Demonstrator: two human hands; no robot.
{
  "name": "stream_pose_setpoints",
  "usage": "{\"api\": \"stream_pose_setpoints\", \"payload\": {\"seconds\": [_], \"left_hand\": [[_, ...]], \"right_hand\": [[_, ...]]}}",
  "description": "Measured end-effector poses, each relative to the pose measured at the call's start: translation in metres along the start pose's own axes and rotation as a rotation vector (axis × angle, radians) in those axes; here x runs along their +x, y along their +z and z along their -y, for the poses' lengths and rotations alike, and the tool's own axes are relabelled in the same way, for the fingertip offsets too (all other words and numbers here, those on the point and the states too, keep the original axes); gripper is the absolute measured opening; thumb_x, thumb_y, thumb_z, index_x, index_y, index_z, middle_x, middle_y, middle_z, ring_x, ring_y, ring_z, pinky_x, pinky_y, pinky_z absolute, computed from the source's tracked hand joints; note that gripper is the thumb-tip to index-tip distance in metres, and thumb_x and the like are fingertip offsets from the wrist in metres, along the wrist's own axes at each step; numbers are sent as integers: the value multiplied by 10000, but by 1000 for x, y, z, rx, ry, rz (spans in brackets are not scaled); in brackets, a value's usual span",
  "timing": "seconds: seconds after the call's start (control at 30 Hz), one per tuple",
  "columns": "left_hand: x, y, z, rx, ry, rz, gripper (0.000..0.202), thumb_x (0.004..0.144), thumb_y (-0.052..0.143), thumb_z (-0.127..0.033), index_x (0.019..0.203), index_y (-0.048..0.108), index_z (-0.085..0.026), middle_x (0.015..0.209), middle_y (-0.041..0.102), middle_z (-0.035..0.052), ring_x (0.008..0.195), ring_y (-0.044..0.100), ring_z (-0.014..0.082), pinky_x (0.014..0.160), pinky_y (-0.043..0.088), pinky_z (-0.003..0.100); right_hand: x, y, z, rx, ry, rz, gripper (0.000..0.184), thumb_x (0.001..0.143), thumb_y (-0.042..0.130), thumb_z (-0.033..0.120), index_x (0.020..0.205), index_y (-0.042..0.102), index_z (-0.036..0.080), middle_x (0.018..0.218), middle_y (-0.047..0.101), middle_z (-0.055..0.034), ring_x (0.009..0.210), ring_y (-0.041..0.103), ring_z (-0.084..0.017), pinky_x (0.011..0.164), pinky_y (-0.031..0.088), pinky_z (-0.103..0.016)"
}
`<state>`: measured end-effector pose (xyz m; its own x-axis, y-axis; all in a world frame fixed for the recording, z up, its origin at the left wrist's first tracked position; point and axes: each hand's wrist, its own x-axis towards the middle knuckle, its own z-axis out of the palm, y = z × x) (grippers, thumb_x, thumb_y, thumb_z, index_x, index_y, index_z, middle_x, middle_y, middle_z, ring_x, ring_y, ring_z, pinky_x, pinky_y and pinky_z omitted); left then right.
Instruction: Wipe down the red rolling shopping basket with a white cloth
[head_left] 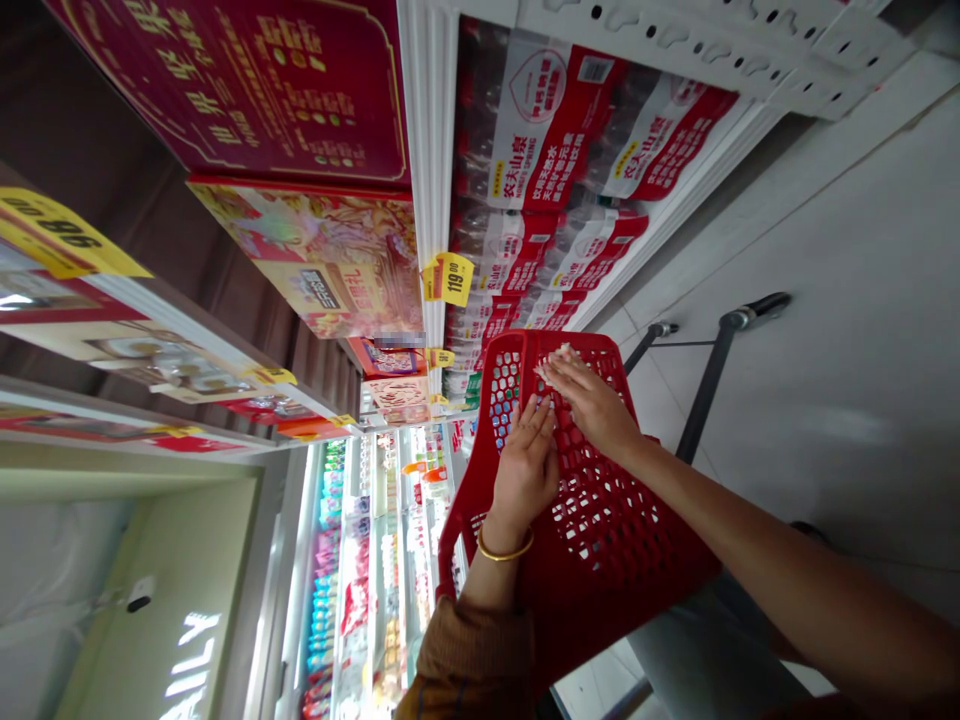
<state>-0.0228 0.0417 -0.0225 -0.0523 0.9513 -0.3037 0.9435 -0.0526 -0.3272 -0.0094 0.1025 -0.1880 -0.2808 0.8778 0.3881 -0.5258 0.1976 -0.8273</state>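
Observation:
The picture is turned on its side. A red perforated plastic shopping basket [600, 530] sits on a trolley frame in a shop aisle. My left hand [525, 470], with a gold bangle on the wrist and a brown sleeve, lies flat on the basket's mesh wall, fingers stretched out. My right hand [592, 400] reaches over it on a bare forearm. Its fingers are also flat against the mesh near the basket's rim. Something small and pale shows at its fingertips; I cannot make out what it is.
Black trolley handle bars [742, 318] stick out beyond the basket over the pale tiled floor [862, 350]. Shelves hold shrink-wrapped packs of bottled water [555, 150], red gift boxes [315, 250] and yellow price tags [448, 278]. A lit chiller with drinks [352, 560] runs down the aisle.

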Motion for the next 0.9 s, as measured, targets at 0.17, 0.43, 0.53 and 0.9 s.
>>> {"api": "stream_pose_setpoints", "payload": {"seconds": [0.17, 0.43, 0.53, 0.9], "left_hand": [[1, -1, 0, -78, -4, -33, 608, 906, 400, -52, 1486, 299, -204, 1515, 405, 122, 1457, 276, 231, 1172, 335, 536], [-8, -6, -11, -82, -124, -14, 686, 936, 426, -103, 1537, 119, -229, 1611, 185, 111, 1488, 167, 239, 1185, 323, 485], [-12, -6, -14, -74, -140, 0, 720, 932, 434, -105, 1541, 67, -218, 1624, 104, 126, 1491, 137, 255, 1178, 331, 485], [-10, -12, -21, -78, -121, 44, 737, 957, 432, -224, 1540, -17, -192, 1626, -12, 137, 1496, 42, 284, 1184, 293, 523]], "right_hand": [[-22, -7, 5, -20, -37, 45, 580, 923, 370, 21, 1449, 403, 263, 1472, 468, -71, 1438, 311, -233, 1155, 371, -530], [20, -30, 18, -17, -13, -76, 452, 947, 445, 142, 1381, 487, 258, 1441, 498, -64, 1320, 492, -225, 1109, 457, -456], [49, -27, 18, -61, 4, -100, 417, 944, 465, 158, 1349, 524, 234, 1470, 454, -78, 1351, 451, -257, 1118, 441, -487], [34, 4, 16, -79, -75, 25, 512, 955, 335, 96, 1451, 406, 202, 1418, 499, -123, 1459, 243, -312, 1170, 304, -616]]}}
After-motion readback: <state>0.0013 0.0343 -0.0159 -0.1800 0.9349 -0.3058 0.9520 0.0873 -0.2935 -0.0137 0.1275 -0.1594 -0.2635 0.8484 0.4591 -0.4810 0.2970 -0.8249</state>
